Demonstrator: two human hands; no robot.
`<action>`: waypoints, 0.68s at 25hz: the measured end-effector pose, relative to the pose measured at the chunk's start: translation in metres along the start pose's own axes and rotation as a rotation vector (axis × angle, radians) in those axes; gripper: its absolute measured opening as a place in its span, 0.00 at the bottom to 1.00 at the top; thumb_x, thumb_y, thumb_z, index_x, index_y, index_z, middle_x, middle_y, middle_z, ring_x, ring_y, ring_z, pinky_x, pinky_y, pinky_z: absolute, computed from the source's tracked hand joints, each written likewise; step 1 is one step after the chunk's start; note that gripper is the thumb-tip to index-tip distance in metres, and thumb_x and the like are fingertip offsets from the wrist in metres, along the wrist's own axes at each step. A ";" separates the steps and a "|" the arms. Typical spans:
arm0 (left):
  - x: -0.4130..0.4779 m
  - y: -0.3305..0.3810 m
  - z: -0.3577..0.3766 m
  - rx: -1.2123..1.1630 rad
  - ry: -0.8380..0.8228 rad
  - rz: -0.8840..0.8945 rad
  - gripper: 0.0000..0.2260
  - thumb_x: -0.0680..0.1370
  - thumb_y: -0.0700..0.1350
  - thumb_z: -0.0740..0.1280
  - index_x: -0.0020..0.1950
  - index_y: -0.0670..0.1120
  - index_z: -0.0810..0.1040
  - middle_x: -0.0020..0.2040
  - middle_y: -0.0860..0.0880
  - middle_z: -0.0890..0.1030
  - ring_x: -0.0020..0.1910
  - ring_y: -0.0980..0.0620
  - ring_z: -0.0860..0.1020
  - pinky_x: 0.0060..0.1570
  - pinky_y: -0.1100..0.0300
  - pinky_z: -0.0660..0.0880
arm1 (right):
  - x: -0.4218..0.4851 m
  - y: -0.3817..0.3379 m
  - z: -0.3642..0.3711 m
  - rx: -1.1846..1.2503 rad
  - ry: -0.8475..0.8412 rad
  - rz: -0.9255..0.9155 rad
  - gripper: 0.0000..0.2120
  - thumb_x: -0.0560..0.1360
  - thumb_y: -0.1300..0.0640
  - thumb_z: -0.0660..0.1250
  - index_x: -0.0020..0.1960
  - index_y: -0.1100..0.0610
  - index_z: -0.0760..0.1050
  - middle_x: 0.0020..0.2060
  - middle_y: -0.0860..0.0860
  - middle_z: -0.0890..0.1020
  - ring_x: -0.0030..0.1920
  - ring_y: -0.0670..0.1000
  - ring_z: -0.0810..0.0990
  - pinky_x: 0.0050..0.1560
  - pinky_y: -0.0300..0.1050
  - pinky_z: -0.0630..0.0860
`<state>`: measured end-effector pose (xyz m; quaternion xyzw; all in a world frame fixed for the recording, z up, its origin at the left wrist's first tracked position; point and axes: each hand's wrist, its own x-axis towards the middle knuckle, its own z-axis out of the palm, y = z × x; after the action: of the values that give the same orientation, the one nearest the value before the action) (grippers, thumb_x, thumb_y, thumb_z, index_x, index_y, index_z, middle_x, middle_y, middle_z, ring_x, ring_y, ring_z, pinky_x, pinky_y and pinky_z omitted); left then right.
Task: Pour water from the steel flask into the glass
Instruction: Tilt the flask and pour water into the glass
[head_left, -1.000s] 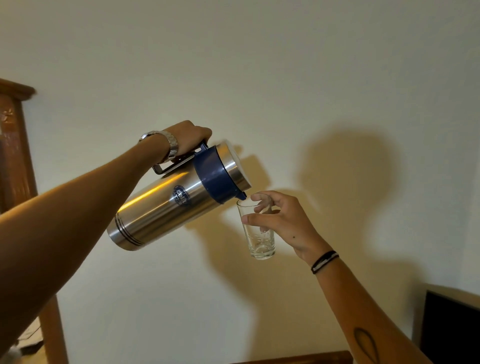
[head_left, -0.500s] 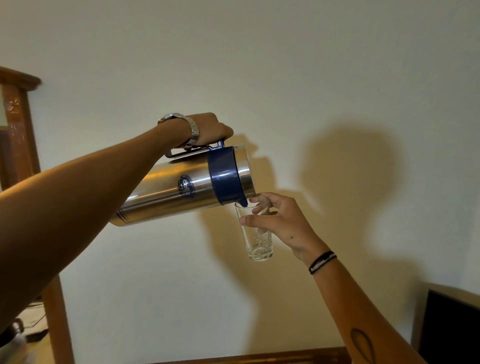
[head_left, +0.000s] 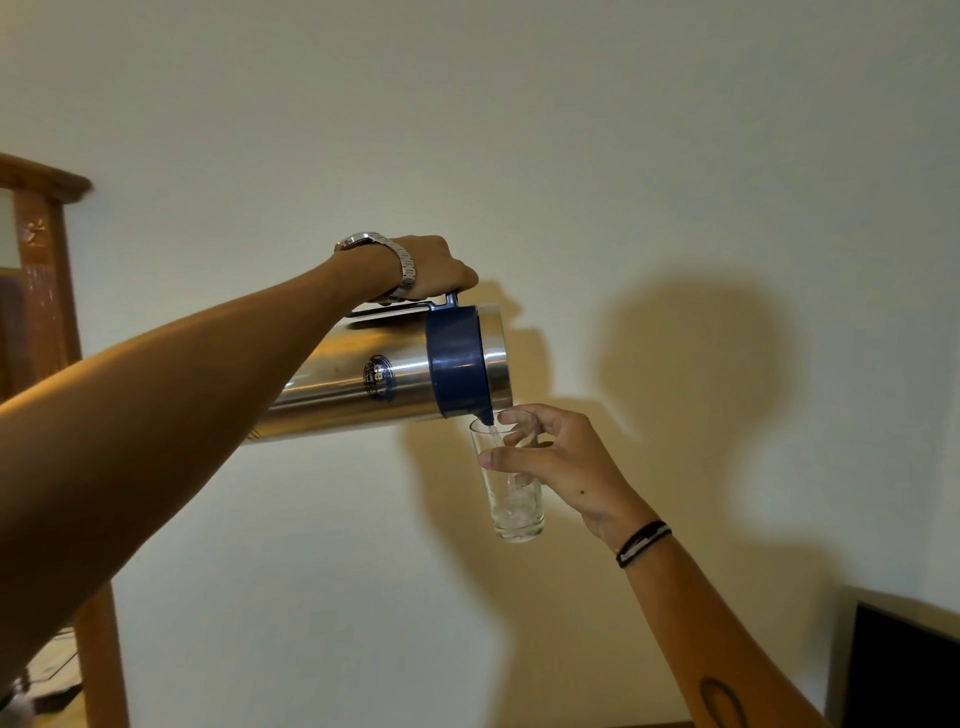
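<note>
The steel flask (head_left: 363, 382) with a blue collar is tipped almost level in mid-air, its base hidden behind my left forearm. My left hand (head_left: 436, 267), a metal watch at the wrist, grips the flask's handle from above. The blue spout rests just over the rim of a clear glass (head_left: 511, 499). My right hand (head_left: 558, 460) holds the glass upright by its upper part, thumb in front and fingers behind. A thin stream of water runs down inside the glass and a little water churns at its bottom.
A plain pale wall fills the background, with shadows of the arms and flask. A wooden frame (head_left: 47, 270) stands at the left edge. A dark screen (head_left: 904, 670) sits at the lower right corner. A strip of wooden surface shows along the bottom.
My left hand has raised the flask's base, tipping the flask from a steep slant to nearly level. Water now runs from the spout into the glass. The glass has hardly moved.
</note>
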<state>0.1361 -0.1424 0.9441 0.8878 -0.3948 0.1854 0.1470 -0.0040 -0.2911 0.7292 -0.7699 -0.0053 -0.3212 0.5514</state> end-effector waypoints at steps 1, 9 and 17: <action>0.000 0.000 0.000 -0.001 0.001 0.001 0.17 0.74 0.53 0.61 0.31 0.47 0.61 0.27 0.51 0.61 0.28 0.49 0.58 0.33 0.54 0.57 | 0.000 0.000 -0.001 0.001 -0.001 -0.003 0.28 0.60 0.46 0.88 0.58 0.44 0.84 0.51 0.51 0.85 0.36 0.42 0.85 0.40 0.35 0.81; -0.002 0.002 0.000 -0.008 -0.003 0.002 0.16 0.72 0.55 0.61 0.31 0.48 0.62 0.27 0.51 0.62 0.28 0.50 0.58 0.33 0.54 0.57 | 0.000 -0.001 -0.005 -0.016 0.002 -0.012 0.29 0.63 0.48 0.87 0.63 0.49 0.86 0.50 0.51 0.86 0.42 0.43 0.87 0.43 0.40 0.84; -0.004 0.005 -0.001 0.038 0.015 -0.005 0.17 0.75 0.55 0.62 0.31 0.47 0.62 0.28 0.50 0.62 0.29 0.49 0.59 0.33 0.55 0.57 | 0.001 0.002 -0.004 -0.012 -0.008 0.004 0.26 0.67 0.53 0.87 0.63 0.51 0.85 0.50 0.50 0.85 0.42 0.40 0.86 0.39 0.34 0.81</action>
<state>0.1295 -0.1428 0.9434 0.8900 -0.3878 0.1990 0.1336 -0.0044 -0.2954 0.7281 -0.7745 -0.0040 -0.3171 0.5473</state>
